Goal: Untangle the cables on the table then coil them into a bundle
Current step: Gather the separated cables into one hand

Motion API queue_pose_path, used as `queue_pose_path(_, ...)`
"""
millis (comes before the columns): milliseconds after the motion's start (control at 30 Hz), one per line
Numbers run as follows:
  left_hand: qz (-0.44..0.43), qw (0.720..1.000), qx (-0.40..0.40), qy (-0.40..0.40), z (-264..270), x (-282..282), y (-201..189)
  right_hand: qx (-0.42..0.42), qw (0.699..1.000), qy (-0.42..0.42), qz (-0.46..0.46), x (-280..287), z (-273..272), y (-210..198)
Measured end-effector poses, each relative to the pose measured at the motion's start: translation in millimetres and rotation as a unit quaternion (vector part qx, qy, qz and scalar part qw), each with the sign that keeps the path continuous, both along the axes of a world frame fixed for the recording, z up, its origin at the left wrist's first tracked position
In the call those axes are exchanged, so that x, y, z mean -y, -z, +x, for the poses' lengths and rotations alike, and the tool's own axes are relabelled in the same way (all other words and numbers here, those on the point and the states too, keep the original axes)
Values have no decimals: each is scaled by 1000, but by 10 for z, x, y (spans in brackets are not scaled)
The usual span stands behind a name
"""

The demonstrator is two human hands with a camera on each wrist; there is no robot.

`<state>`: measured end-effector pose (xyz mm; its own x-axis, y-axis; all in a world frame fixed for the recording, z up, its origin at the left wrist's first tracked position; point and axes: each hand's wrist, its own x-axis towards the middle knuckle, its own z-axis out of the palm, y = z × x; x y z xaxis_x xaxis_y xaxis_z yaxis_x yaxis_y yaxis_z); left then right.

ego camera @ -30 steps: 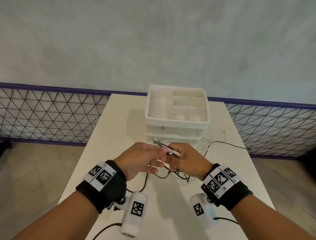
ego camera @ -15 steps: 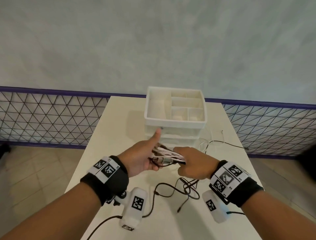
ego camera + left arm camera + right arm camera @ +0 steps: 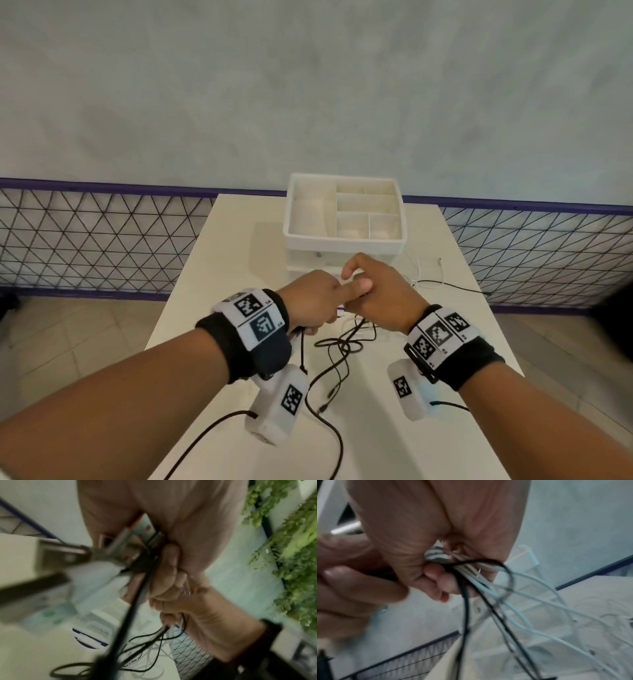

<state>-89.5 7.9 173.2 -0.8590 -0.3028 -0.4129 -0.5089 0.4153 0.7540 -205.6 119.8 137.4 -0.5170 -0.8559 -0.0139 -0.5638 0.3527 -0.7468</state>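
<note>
Both hands meet above the middle of the white table (image 3: 219,267), just in front of the organiser. My left hand (image 3: 310,299) grips black cables (image 3: 137,597) and some plugs in its curled fingers. My right hand (image 3: 376,294) holds a bunch of white cables (image 3: 488,577) and black cables (image 3: 465,601) in its fist. Loose black cable (image 3: 337,346) hangs from the hands and loops on the table below them. A white cable (image 3: 416,274) and a thin black cable (image 3: 455,287) trail off to the right on the table.
A white drawer organiser (image 3: 344,240) with open top compartments stands right behind the hands. The table's left and right edges drop to a tiled floor (image 3: 68,342). A black mesh fence (image 3: 96,240) and a grey wall lie behind.
The hands have closed together and lifted slightly. My left hand has turned palm down, its raised thumb now lowered. More black cable lies loose below the hands.
</note>
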Motion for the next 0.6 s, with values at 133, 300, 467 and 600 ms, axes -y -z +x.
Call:
queue_pose_path(133, 87, 990, -68, -87, 33, 118, -103, -85, 979, 180, -46, -146, -141, 476)
queue_pose_path(300, 145, 967, -131, -166, 181, 429, -331, -16, 928, 368, 53, -565, -305, 1107)
queue_pose_path(467, 145, 963, -119, -196, 342, 579, -331, 0, 904, 342, 255, -893, -466, 1273)
queue_pose_path(600, 61, 959, -91, -262, 369, 631, -161, 62, 924, 327, 186, -902, -694, 1106)
